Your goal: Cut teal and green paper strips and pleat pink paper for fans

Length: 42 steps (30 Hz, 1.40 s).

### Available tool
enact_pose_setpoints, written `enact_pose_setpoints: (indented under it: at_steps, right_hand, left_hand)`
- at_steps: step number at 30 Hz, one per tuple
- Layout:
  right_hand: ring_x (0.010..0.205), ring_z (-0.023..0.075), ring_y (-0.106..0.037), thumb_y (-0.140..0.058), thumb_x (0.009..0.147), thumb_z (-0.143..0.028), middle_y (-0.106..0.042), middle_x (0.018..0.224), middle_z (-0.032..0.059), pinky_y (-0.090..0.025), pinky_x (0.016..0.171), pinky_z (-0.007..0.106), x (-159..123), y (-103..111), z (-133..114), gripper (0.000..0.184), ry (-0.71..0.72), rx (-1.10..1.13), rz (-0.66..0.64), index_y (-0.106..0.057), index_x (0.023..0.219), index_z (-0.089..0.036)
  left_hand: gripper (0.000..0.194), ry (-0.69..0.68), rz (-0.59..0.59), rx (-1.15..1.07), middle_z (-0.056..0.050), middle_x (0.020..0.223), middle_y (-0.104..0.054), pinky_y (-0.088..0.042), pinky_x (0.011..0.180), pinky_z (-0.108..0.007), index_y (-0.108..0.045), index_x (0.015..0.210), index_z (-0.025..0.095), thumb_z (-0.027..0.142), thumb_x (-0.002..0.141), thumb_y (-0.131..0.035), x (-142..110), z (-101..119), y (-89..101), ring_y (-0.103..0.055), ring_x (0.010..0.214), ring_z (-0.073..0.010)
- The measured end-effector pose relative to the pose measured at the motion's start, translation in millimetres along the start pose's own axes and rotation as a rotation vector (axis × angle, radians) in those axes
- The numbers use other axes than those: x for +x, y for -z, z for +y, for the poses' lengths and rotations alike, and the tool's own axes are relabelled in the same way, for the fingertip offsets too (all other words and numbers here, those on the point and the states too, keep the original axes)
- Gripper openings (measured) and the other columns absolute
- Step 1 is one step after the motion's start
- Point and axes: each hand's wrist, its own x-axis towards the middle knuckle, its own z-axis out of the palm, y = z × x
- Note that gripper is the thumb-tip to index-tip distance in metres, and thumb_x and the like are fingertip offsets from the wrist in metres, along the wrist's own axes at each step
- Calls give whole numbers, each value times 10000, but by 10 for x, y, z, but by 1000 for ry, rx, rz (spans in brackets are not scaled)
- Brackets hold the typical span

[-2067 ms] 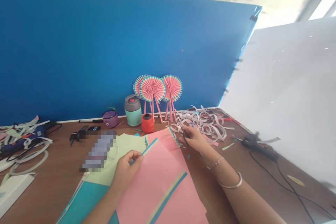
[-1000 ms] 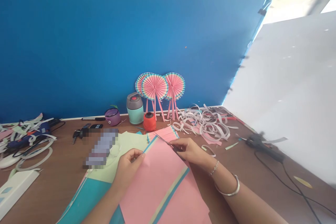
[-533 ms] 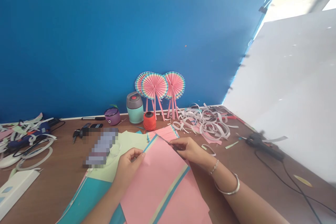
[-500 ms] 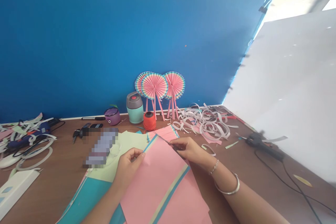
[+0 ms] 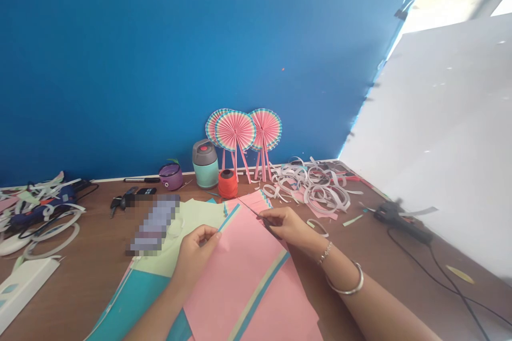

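My left hand (image 5: 198, 253) is closed on the left edge of a pink paper sheet (image 5: 240, 248), pinching it between thumb and fingers by its blue and cream border. My right hand (image 5: 286, 226) is closed round dark scissors (image 5: 248, 208), whose thin blades point up and left just beyond the sheet's top corner. The handles are mostly hidden by the fingers. Under this sheet lies another pink sheet (image 5: 280, 301) with a cream and blue stripe. Pale green paper (image 5: 160, 264) and teal paper (image 5: 128, 298) spread out beneath my left forearm.
Pink folding fans (image 5: 235, 130) lean on the blue board, beside a teal flask (image 5: 206, 170) and a red round container (image 5: 228, 184). White paper strips (image 5: 328, 192) heap at right, near a black glue gun (image 5: 404, 224) with its cord. A power strip (image 5: 28, 290) lies at left.
The scissor blades have shifted slightly up and right, away from the pink sheet's top corner. My left hand keeps its hold in the same place.
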Motion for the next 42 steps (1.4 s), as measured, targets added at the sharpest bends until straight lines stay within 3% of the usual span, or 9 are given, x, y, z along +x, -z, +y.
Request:
enact_pose_setpoints:
  at_steps: [6,11,16,18,23,31,37,40,42]
  right_hand:
    - [775,177,-608,-570,713,-180,-683,840,49,-490,671,279,51,56,81,321,-2,-42,155,-651,1022,-151]
    - [896,208,-607,-602,737,-295,-674,977,81,-478,770,319,119,142,166,337,43,-10,278,-624,1040,-151]
    - [567,156,-587,-615,704,-360,-666,708,29,-438,511,253,139,207,245,465,-126,-35,430,-542,1104,-134]
    - [479,143,-546,-616,681,-358,-635,620,-5,-384,448,233,125,260,244,456,-227,-115,534,-523,1075,-147]
    - [537,168,-552,-640,633,-369,-595,568,-14,-351,495,241,90,450,198,256,-318,-518,677,-562,797,-188]
    - [646,192,-584,-612,665,-334,-639,701,41,-364,566,251,111,547,291,251,-383,-679,712,-589,854,-172]
    - [616,187,-559,-618,662,-326,-609,641,22,-365,573,268,118,543,281,354,-330,-523,742,-610,971,-154]
    - [611,171,-541,-621,675,-393,-600,673,15,-378,561,270,125,450,190,391,-224,-148,698,-599,992,-165]
    - [633,155,-543,-627,693,-419,-609,740,17,-387,562,262,118,339,75,397,-175,150,600,-570,1008,-185]
  left_hand:
    - [242,24,5,-37,-6,654,-603,-442,622,-255,-596,661,174,415,682,-590,-9,39,14,-554,662,-166]
    - [259,60,60,-94,0,665,-595,-435,627,-250,-600,692,169,428,676,-606,18,-5,50,-546,661,-156]
    - [269,125,94,-217,1,693,-593,-421,622,-232,-605,720,165,425,661,-644,49,-25,78,-533,679,-146]
    - [271,163,98,-321,6,685,-600,-419,628,-221,-606,705,164,412,628,-683,55,-1,84,-536,678,-137]
    - [279,251,75,-597,11,654,-631,-441,636,-228,-604,720,169,377,590,-736,69,39,92,-572,645,-134]
    - [328,319,150,-745,26,636,-643,-448,603,-197,-612,702,153,324,499,-806,99,60,97,-590,616,-110]
    - [332,307,184,-838,23,666,-663,-475,625,-214,-599,711,152,289,498,-814,122,53,110,-610,635,-122]
    - [321,295,219,-924,24,704,-672,-491,634,-221,-585,735,166,260,522,-805,135,72,111,-620,660,-124]
    - [286,275,227,-977,21,766,-683,-504,657,-226,-575,763,180,243,575,-780,138,79,101,-630,714,-126]
